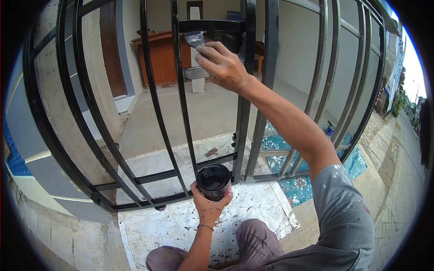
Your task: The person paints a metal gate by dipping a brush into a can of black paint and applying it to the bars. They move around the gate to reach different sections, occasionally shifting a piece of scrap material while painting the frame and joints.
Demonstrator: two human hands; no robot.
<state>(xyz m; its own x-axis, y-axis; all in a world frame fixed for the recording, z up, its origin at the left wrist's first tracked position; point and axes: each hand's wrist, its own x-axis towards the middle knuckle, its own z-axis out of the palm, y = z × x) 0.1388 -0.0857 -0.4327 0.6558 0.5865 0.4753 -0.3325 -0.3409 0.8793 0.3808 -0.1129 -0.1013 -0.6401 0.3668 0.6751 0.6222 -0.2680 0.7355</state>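
My right hand (221,67) is closed on a paintbrush (195,39), raised at the upper part of a metal gate (181,90). The bristles are close to a vertical bar and just under a black crosspiece; whether they touch cannot be made out. Low in front of me, my left hand (209,205) is wrapped round a paint can (214,181) that holds black paint. The can is upright, near the gate's bottom rail. Bars on the left look glossy black, while the gate section (312,104) on the right is bare grey metal.
Beneath the gate lies a white, paint-spotted sheet (253,203), with a blue-green speckled sheet (298,189) to its right. Behind the bars are a wooden desk (160,58) and a small blue can (330,130). A paved street (407,153) runs along the right.
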